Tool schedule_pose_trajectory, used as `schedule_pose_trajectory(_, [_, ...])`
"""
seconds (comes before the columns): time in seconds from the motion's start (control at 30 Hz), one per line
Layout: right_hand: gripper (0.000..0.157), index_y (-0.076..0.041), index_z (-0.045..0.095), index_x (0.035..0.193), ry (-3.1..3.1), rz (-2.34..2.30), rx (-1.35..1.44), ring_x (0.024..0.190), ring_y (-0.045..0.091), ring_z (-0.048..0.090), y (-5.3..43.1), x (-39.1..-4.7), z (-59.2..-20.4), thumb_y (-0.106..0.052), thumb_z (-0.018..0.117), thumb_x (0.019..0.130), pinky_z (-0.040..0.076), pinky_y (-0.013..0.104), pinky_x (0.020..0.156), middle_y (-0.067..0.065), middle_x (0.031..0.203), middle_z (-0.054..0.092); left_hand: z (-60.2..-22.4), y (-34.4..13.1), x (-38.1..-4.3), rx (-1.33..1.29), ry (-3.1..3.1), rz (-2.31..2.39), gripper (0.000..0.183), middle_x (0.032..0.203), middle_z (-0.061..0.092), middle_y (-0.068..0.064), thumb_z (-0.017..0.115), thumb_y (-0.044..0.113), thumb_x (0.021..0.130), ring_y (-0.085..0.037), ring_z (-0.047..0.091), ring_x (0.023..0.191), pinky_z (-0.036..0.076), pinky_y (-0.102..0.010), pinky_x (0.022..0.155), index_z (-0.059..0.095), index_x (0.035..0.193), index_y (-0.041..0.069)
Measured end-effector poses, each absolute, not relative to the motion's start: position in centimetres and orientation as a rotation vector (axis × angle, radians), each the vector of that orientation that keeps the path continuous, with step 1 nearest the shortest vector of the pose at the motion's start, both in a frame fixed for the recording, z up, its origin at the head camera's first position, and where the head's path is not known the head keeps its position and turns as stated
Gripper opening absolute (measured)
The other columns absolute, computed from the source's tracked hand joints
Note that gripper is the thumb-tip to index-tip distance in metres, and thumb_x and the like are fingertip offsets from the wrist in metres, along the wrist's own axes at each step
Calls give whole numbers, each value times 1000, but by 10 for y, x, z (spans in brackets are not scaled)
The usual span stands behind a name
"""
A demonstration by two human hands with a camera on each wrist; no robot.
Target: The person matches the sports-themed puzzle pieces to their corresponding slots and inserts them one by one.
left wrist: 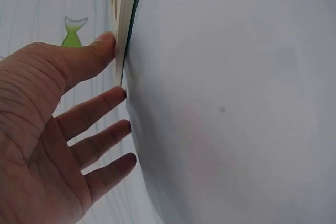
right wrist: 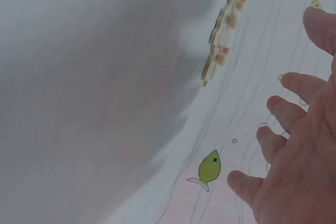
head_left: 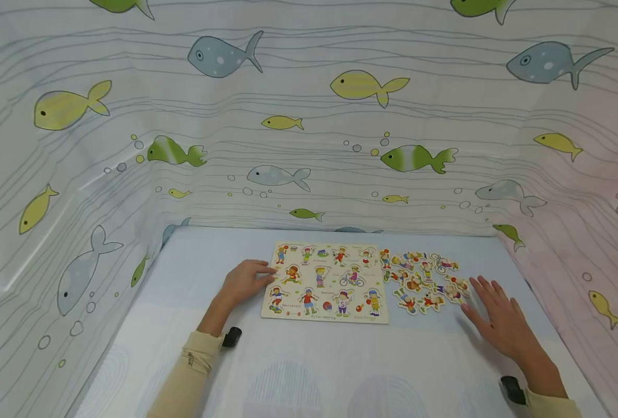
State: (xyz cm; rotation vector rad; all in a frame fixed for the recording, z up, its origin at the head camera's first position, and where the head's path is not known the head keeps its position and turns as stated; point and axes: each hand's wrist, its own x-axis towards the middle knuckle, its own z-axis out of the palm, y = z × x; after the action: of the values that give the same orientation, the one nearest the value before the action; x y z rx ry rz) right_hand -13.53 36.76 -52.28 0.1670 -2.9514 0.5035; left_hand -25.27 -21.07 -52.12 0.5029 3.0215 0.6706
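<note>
A flat wooden puzzle board printed with children playing sports lies on the table. At its left edge is my left hand, with the thumb against the board's side. In the left wrist view, that hand's fingers extend loosely, their tips at the table surface. A cluster of cut-out puzzle pieces, shaped like small sporty figures, lies just right of the board, some overlapping. My right hand is spread to the right of the pieces and holds nothing. The right wrist view shows it apart from the pieces' edges.
The pale table has faint arch patterns near its front. A white curtain printed with fish and wavy lines surrounds the table at the back and both sides. Small black devices are worn at both wrists.
</note>
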Motion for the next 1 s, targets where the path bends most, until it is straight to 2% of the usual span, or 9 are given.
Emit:
schedule_pose_trajectory(0.27, [73, -7, 24, 156, -2931, 526, 189, 146, 46, 9, 366, -137, -521, -40, 55, 100, 7, 78, 105, 28, 156, 24, -520, -210, -250, 500, 3010, 656, 26, 130, 64, -11, 72, 29, 91, -34, 55, 125, 42, -53, 104, 76, 113, 15])
schedule_pose_trajectory(0.37, [71, -7, 26, 156, -2900, 522, 216, 146, 46, 11, 366, -139, -520, -38, 57, 100, 12, 78, 104, 28, 155, 27, -520, -211, -251, 516, 3024, 652, 25, 129, 64, -12, 73, 28, 91, -34, 56, 124, 43, -53, 103, 76, 112, 15])
schedule_pose_trajectory(0.63, [64, -7, 42, 148, -2805, 508, 283, 130, 48, 38, 357, -150, -509, -31, 67, 94, 34, 69, 98, 27, 142, 44, -520, -210, -254, 528, 3018, 654, 26, 129, 64, -11, 72, 29, 91, -33, 56, 124, 42, -52, 104, 76, 113, 15])
schedule_pose_trajectory(0.87, [58, -2, 50, 140, -2829, 539, 207, 121, 51, 44, 344, -161, -499, -28, 70, 93, 39, 70, 93, 31, 131, 51, -518, -209, -253, 510, 2993, 701, 26, 129, 64, -13, 72, 28, 91, -35, 56, 124, 40, -53, 105, 76, 112, 13])
schedule_pose_trajectory(1.0, [52, 0, 55, 135, -2814, 575, 209, 110, 45, 53, 338, -171, -496, -26, 70, 93, 47, 64, 84, 26, 120, 59, -518, -209, -253, 487, 2988, 705, 27, 130, 63, -13, 72, 28, 91, -35, 55, 125, 40, -53, 106, 76, 113, 13])
